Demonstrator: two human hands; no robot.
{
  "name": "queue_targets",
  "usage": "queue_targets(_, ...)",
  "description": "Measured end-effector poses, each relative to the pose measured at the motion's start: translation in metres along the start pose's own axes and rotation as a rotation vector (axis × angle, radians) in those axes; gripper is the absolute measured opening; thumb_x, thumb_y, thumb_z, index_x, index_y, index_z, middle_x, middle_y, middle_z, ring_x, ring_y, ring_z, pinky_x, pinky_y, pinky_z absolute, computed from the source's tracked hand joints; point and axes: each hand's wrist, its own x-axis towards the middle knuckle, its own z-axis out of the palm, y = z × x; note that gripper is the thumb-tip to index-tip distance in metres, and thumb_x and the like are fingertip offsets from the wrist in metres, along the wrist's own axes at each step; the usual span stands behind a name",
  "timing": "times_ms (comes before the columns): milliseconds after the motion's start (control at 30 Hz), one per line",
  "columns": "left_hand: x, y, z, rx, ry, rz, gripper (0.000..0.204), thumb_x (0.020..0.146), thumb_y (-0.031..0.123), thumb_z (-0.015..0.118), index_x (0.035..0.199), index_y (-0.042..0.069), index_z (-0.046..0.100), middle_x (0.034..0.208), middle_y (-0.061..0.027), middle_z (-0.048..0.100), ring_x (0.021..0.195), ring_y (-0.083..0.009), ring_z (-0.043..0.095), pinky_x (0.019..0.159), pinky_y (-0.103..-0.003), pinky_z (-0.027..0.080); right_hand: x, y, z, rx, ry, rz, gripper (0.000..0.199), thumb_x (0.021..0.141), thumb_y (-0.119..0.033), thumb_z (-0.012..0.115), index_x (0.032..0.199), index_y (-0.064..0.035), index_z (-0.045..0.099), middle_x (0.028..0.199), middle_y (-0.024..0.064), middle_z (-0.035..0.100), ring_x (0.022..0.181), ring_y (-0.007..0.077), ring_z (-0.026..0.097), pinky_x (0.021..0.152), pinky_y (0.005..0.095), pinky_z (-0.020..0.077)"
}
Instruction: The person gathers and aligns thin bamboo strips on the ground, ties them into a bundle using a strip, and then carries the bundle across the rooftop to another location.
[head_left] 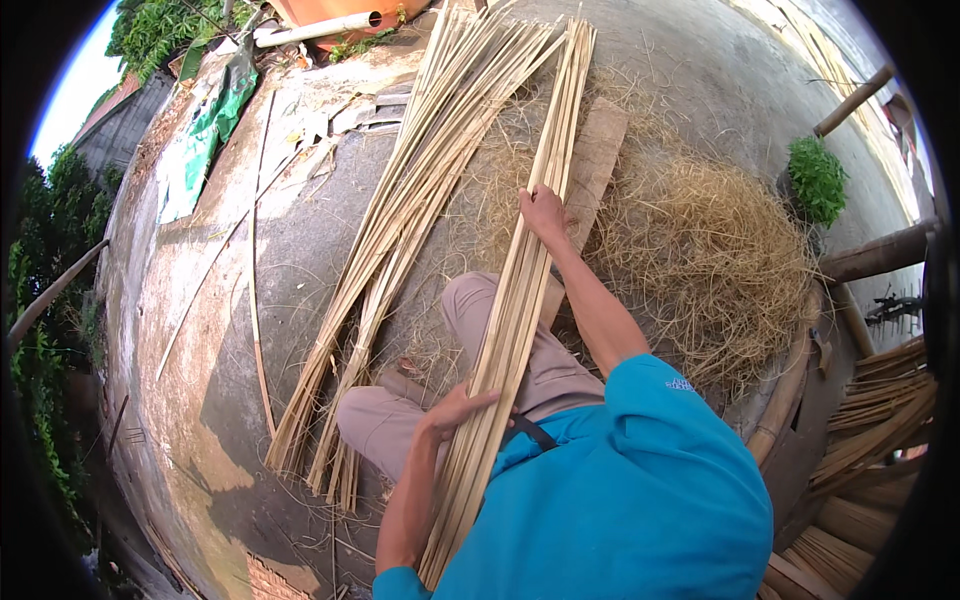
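Observation:
A long bundle of split bamboo strips slants across my lap, from beside my left arm up to the far ground. My left hand grips its near part, fingers lying across the strips. Farther up, my right hand is closed round the same bundle from its right side. The undersides of the strips and part of my fingers are hidden. To the left, a larger spread of bamboo strips lies on the ground, its near ends fanned into several clumps.
A heap of thin curly shavings lies at the right, beside a wooden board. Potted green plant and bamboo poles stand beyond it. More strips are stacked at the right edge. Two thin sticks and green sheeting lie left.

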Motion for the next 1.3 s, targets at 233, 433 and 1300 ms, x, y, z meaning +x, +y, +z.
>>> queue_targets(233, -0.003, 0.006, 0.003, 0.068, 0.005, -0.001, 0.047, 0.092, 0.032, 0.07, 0.12, -0.003, 0.053, 0.095, -0.0214, 0.071, 0.083, -0.029, 0.074, 0.068, -0.04, 0.064, 0.005, 0.02, 0.002, -0.364, -0.142, -0.057, 0.046, 0.098, -0.041, 0.045, 0.095, -0.0014, 0.069, 0.094, 0.0218, 0.071, 0.093, 0.0395, 0.068, 0.078, 0.0594, 0.0478)
queue_targets(433, -0.004, 0.005, 0.005, 0.11, 0.043, -0.016, 0.049, 0.093, 0.033, 0.07, 0.122, -0.003, 0.054, 0.096, -0.0187, 0.071, 0.083, -0.0265, 0.074, 0.07, -0.038, 0.063, 0.001, 0.027, 0.0, -0.072, 0.035, -0.115, 0.046, 0.099, -0.041, 0.045, 0.095, -0.0019, 0.069, 0.093, 0.0204, 0.072, 0.089, 0.0398, 0.069, 0.078, 0.0572, 0.049)
queue_targets(1300, 0.004, -0.01, -0.016, -0.18, 0.341, 0.111, 0.068, 0.104, 0.055, 0.038, 0.143, -0.001, 0.047, 0.136, -0.0112, 0.056, 0.12, -0.0212, 0.055, 0.105, -0.033, 0.042, -0.03, -0.015, -0.025, -0.12, 0.083, -0.168, 0.04, 0.083, -0.035, 0.057, 0.078, 0.0035, 0.068, 0.074, 0.0228, 0.067, 0.072, 0.0356, 0.069, 0.067, 0.0487, 0.0524)
